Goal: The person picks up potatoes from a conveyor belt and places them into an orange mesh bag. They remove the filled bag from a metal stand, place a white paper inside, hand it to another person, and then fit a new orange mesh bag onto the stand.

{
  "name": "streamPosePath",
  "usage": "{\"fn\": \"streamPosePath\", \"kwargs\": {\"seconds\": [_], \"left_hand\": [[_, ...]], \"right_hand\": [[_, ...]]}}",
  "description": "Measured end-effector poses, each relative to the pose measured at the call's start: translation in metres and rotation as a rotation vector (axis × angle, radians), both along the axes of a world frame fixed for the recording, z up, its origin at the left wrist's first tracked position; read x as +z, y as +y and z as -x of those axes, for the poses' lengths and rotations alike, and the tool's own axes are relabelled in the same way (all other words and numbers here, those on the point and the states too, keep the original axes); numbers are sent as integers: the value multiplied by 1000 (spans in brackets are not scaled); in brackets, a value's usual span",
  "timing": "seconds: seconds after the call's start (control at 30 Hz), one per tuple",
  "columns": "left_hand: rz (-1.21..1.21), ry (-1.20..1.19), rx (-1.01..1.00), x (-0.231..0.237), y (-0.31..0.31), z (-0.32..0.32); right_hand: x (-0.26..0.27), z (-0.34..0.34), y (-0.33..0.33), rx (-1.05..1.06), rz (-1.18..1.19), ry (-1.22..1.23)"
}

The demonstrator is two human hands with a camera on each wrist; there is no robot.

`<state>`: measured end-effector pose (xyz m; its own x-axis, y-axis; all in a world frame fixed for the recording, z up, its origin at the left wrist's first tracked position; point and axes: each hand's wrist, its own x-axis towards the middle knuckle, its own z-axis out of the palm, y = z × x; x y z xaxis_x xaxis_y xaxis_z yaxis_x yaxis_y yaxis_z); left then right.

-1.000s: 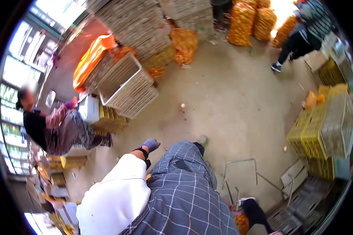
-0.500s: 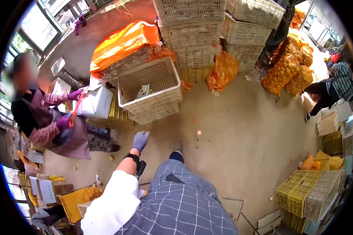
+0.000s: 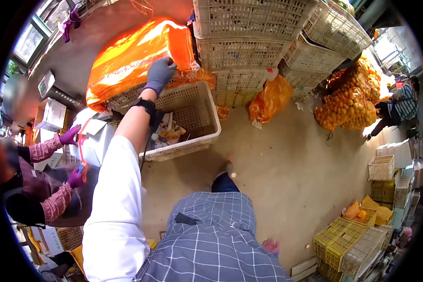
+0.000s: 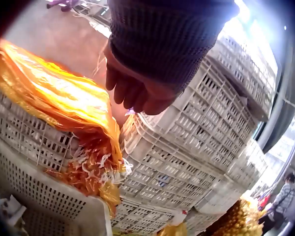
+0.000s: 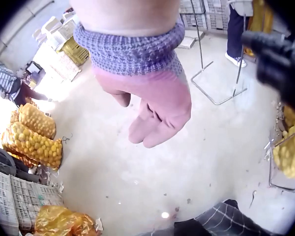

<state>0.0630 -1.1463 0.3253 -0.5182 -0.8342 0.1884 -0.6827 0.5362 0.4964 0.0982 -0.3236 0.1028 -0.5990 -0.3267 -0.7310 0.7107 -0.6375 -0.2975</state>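
In a grey-purple glove, my left hand (image 3: 160, 75) is stretched forward in the head view, above the near edge of a pile of shiny orange bags (image 3: 131, 58) and the back of a pale plastic crate (image 3: 213, 124) with scraps inside. The left wrist view shows the same hand (image 4: 137, 91) with fingers loosely bent and nothing held; the orange bags (image 4: 64, 93) lie below and to its left. My right hand (image 5: 152, 105), gloved in pinkish purple, hangs over the floor in the right wrist view, fingers loosely bent and holding nothing.
Stacked pale crates (image 3: 244, 51) rise beyond my left hand. At the left, a person in purple gloves handles a white box (image 3: 91, 141). Net sacks (image 3: 348, 103) of round yellow produce and another person are at the far right; yellow crates (image 3: 336, 239) stand lower right.
My left hand has moved forward and up, from above the floor to the orange bags. The crate and bags appear nearer, and the person at the left appears closer.
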Motion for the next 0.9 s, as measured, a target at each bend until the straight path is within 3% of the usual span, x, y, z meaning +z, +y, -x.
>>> {"fn": "streamPosePath", "kwargs": {"seconds": [0.07,0.1,0.17,0.27,0.3,0.33,0.5,0.6,0.67,0.73,0.8,0.9], "left_hand": [[328,-256,-123,-25,-32,39],[315,-333,-141,-33,-43,54],[538,-340,-110,-54,-54,73],[561,-440,-117,-86,-72,86],[513,-492,-123,-91,-82,91],[465,-548,-130,-96,-89,92],[387,-7,-119,-88,-106,81],[178,132,-185,-76,-115,74],[-292,512,-65,-66,-115,70],[-757,891,52,-57,-123,68],[-809,912,43,-53,-132,61],[-908,937,-18,-49,-137,50]], "right_hand": [[-18,32,-14,51,43,54],[-37,56,-15,70,19,22],[-50,98,-46,-5,-26,8],[33,180,-171,-57,-263,-212],[45,204,-199,-53,-364,-271],[40,225,-211,3,-298,-222],[40,307,-271,206,-256,-96],[37,326,-322,355,-304,-46],[18,333,-349,552,-197,52],[30,329,-419,691,-380,130],[61,316,-514,951,-549,370],[107,276,-659,1142,-462,1215]]}}
